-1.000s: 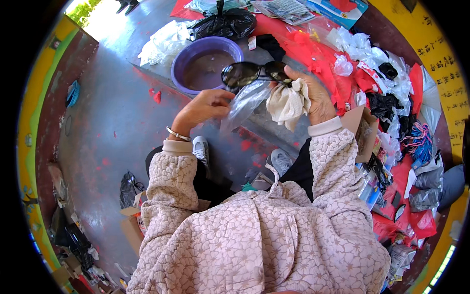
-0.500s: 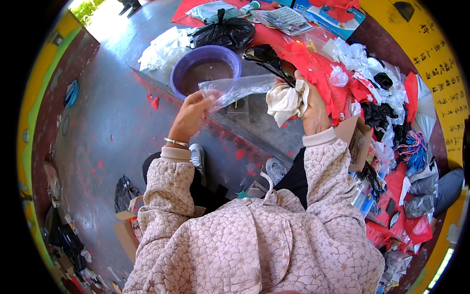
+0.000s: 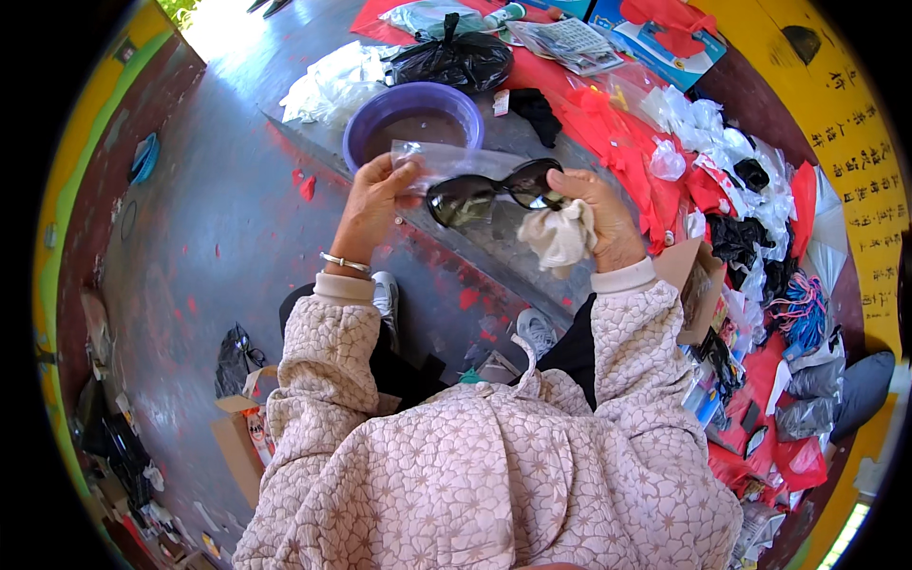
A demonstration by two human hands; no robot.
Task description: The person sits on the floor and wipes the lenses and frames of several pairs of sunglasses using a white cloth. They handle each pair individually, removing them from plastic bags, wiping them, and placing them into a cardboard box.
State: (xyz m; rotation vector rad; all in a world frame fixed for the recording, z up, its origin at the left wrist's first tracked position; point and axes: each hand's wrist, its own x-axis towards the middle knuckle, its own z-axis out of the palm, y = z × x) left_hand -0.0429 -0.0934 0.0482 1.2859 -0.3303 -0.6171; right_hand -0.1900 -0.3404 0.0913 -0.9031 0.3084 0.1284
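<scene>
Between thumb and fingers, my left hand (image 3: 377, 211) pinches the end of a clear plastic bag (image 3: 427, 163). Dark sunglasses (image 3: 463, 201) are in my right hand (image 3: 608, 220), the thumb on the lens at that end. A crumpled cream cloth (image 3: 556, 237) hangs from the same hand, beneath the glasses. The sunglasses are level, with their far end close to my left fingers, and overlap the bag; I cannot tell whether any part of them is inside it. Behind the bag stands a purple basin (image 3: 356, 133) with murky water in it.
A black tied bag (image 3: 451, 62) and white plastic bags (image 3: 332, 85) lie beyond the basin. A black cloth-like item (image 3: 535, 116) rests right of it. Red sheeting (image 3: 608, 142) with heaped bags runs along the right. An open cardboard box (image 3: 698, 294) stands by my right forearm.
The sunglasses have swung from pointing up and away to lying level across, toward my left hand and over the bag. Both hands remain in nearly the same place.
</scene>
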